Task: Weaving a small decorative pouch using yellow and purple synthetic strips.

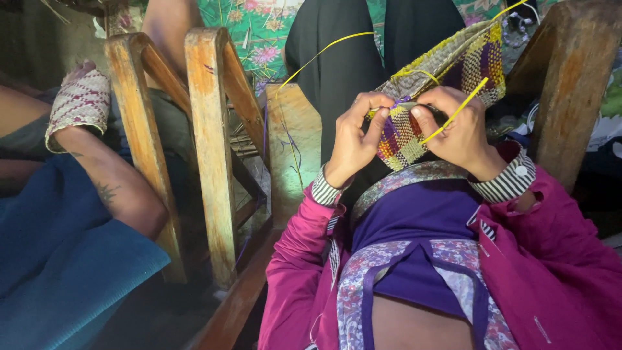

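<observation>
A woven mat piece in yellow, purple, red and straw-coloured checks hangs in front of me. My left hand pinches its lower edge from the left. My right hand grips the same edge from the right, with a thin yellow strip running between its fingers. Another yellow strip arcs up to the left from the weave. Both wrists wear striped cuffs under magenta sleeves.
Wooden chair frames stand to the left, with another wooden post at right. A co-worker's arm with a woven pink-and-white piece lies at far left on blue cloth. A person in black sits beyond.
</observation>
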